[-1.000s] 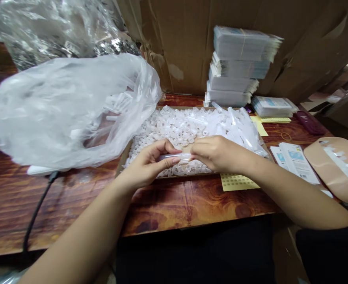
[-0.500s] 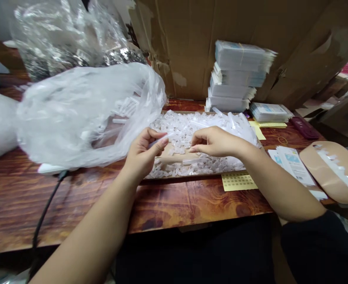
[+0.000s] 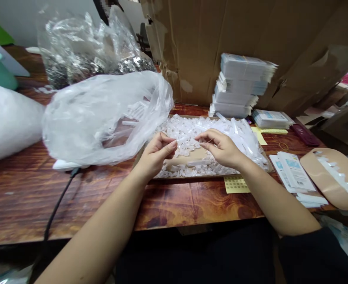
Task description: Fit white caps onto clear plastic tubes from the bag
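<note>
My left hand (image 3: 157, 154) pinches a clear plastic tube (image 3: 182, 139) between thumb and fingertips, its free end pointing right. Facing it, my right hand (image 3: 224, 149) has thumb and fingers pressed together; whatever small piece they hold is too small to make out. Both hands hover over a shallow cardboard tray (image 3: 178, 161). Heaps of small translucent plastic pieces (image 3: 188, 123) fill much of it, with a loose clear tube (image 3: 199, 162) lying near the front and more long tubes (image 3: 243, 132) at the right.
An opened plastic bag (image 3: 79, 118) of tubes lies left of the tray. Behind it stand bags of metal parts (image 3: 82, 67). Banded card stacks (image 3: 241, 85) rise at the back right, before a large cardboard sheet (image 3: 191, 51). Loose cards (image 3: 293, 169) and a tan board (image 3: 333, 177) lie right.
My right hand has turned, its closed fingertips now pointing toward the tube. My left hand still grips the tube. The whole view has shifted slightly, with more of the left side showing.
</note>
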`<action>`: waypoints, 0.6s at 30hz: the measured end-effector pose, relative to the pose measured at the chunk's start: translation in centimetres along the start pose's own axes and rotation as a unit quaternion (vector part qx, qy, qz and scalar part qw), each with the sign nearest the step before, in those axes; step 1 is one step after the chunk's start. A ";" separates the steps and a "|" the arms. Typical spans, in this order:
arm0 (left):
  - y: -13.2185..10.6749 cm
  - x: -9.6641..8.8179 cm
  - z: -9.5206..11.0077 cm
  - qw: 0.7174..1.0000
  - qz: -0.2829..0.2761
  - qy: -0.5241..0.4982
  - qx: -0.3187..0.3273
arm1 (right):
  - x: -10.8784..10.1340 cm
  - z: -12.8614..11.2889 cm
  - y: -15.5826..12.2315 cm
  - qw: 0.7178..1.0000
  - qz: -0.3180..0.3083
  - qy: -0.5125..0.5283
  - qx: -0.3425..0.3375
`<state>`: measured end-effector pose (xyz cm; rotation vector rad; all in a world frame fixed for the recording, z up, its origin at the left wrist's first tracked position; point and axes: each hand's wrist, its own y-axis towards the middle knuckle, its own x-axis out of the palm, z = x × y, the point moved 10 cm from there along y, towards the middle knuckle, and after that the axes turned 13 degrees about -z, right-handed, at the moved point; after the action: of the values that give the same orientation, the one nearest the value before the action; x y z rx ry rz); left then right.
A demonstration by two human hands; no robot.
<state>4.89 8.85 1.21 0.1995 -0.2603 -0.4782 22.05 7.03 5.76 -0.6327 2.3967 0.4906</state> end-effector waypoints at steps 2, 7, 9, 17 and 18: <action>-0.1 0.5 -0.2 1.000 -0.010 -0.016 -0.011 | -0.8 0.2 -0.9 0.989 0.082 0.120 -0.028; -0.4 2.0 -1.1 0.997 -0.045 -0.034 -0.051 | 1.4 0.4 -1.4 0.955 0.148 0.253 -0.055; -0.6 2.3 -1.2 0.996 -0.052 -0.046 -0.055 | 2.3 0.6 -1.4 0.949 0.140 0.276 -0.056; -1.1 4.0 -2.2 0.979 -0.127 -0.115 -0.112 | 2.5 -0.6 -2.7 0.966 0.074 0.218 -0.114; -1.0 4.0 -2.2 0.980 -0.127 -0.106 -0.109 | 2.3 -0.8 -2.9 0.979 0.082 0.157 -0.097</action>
<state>8.48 6.33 -0.32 -0.0349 -0.3916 -0.7780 21.65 3.57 4.31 -0.6383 2.7360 0.7517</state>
